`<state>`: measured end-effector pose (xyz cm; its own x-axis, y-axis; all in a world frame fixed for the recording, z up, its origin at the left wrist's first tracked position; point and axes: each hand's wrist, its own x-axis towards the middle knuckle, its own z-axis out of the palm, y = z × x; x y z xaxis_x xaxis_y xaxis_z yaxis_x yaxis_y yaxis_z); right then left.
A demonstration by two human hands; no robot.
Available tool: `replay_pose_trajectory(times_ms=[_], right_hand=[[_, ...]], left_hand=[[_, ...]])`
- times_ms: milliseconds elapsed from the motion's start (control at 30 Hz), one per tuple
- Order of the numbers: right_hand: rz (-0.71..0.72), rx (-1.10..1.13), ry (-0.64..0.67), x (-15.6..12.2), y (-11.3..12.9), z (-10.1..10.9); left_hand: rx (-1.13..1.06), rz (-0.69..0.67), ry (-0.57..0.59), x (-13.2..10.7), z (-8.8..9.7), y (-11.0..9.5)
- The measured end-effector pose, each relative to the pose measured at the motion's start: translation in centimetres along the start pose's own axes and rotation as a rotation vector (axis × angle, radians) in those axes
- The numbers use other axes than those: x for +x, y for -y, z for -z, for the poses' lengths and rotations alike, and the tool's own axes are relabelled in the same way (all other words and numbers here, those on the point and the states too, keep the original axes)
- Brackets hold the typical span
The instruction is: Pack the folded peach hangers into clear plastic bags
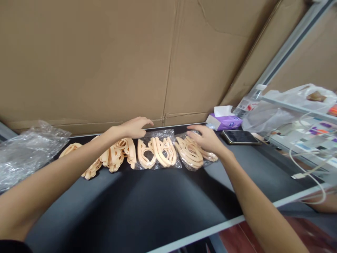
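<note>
On the black table (158,200), a crumpled clear plastic bag (28,151) lies at far left. Next come loose peach plastic loop-shaped pieces (116,154) beneath the open left hand (133,128), which grips nothing. A bagged bundle (156,153) of the same pieces follows, then another bagged bundle (191,153) under the open right hand (205,138), its fingers (193,130) resting on the bag without gripping. A purple tissue box (223,121) and a smartphone (239,137) sit farther right.

Free passage lies over the black tabletop (137,207) on the near side, up to the row of peach plastic pieces (158,153) in clear bags (160,133). A cardboard wall (86,59) blocks the far side, crumpled plastic wrap (28,151) the left, and a phone (239,137), tissue box (223,121) and white cable (305,165) the right.
</note>
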<state>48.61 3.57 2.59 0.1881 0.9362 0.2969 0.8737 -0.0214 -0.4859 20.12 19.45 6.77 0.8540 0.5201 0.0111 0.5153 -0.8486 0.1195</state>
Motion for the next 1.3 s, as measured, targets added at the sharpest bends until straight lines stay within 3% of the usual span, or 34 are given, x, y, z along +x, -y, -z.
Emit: replay_pose_trajectory(times_ms=[167,233,333,467,600,733,867,967,1133,1300], right_hand=[[-0.016,-0.191,0.093,-5.0,-0.3,-1.5],[-0.022,-0.243,0.105,-5.2,-0.1,-2.3],[-0.034,-0.294,0.079,-4.3,0.1,-3.2],[-0.022,-0.316,0.002,-3.3,0.1,-3.4],[0.030,-0.322,-0.047,-3.9,-0.1,-3.3],[0.062,-0.329,-0.053,-4.7,0.0,-3.5],[0.124,-0.299,-0.161,-4.5,1.9,-3.5],[0.232,-0.228,-0.188,-3.9,5.3,-3.9],[0.487,-0.050,-0.092,-2.4,13.0,-6.0],[0.476,-0.257,0.079,-1.4,19.0,-9.0]], left_hand=[[0.049,-0.128,-0.102,-4.5,-0.4,-4.5],[0.085,-0.230,-0.212,-7.3,-1.0,-6.2],[0.063,-0.306,-0.265,-12.1,-1.9,-7.8],[0.052,-0.226,-0.365,-18.2,-2.9,-7.4],[0.049,-0.114,-0.534,-22.3,-4.3,-4.2],[0.039,-0.021,-0.685,-23.8,-6.1,-1.0],[0.005,0.014,-0.706,-23.7,-7.5,-0.4],[0.000,-0.003,-0.661,-23.6,-8.0,-1.5],[0.007,-0.003,-0.635,-23.7,-8.2,-3.0],[0.034,0.075,-0.688,-24.0,-7.8,-2.2]])
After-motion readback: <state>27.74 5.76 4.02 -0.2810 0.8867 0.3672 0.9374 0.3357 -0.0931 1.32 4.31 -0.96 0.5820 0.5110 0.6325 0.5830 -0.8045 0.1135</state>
